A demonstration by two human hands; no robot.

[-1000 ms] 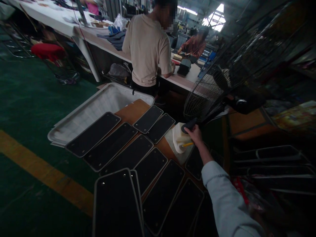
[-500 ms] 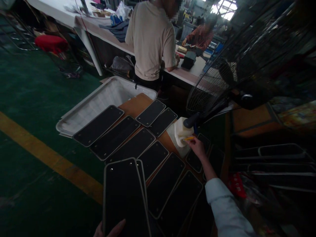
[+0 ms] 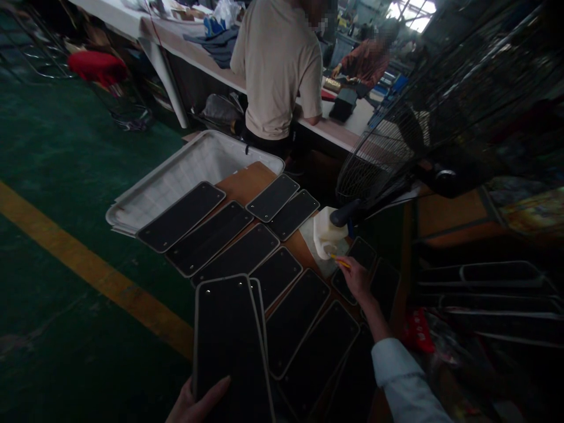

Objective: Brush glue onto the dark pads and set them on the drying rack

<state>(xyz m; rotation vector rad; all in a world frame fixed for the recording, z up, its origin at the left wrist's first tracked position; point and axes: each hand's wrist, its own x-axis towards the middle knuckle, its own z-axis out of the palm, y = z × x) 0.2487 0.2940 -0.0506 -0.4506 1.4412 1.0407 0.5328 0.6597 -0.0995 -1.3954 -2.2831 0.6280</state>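
Observation:
My left hand (image 3: 200, 399) grips the lower left edge of a dark rectangular panel (image 3: 231, 335) with pale edging and small metal studs, its thumb on the face. A second panel shows partly behind it. My right hand (image 3: 358, 279) is closed around a slim yellow-handled brush (image 3: 342, 261). The brush's tip is at the opening of a white plastic jug (image 3: 326, 232), which rests on a pale sheet (image 3: 324, 267). Several similar panels, among them one near the front (image 3: 319, 341), lie overlapping in rows on a brown board (image 3: 247, 176).
A white bin (image 3: 176, 170) sits under the board's far left part. Beyond the jug stands a black fan (image 3: 383, 153). A co-worker in a beige shirt (image 3: 282, 70) stands at a long table (image 3: 211, 70); another person works farther back. More panels (image 3: 493, 296) are stacked at right.
My right hand has drawn back slightly from the jug, and the brush now slants down and right from its opening. My left hand still holds the panel; the view has shifted a little.

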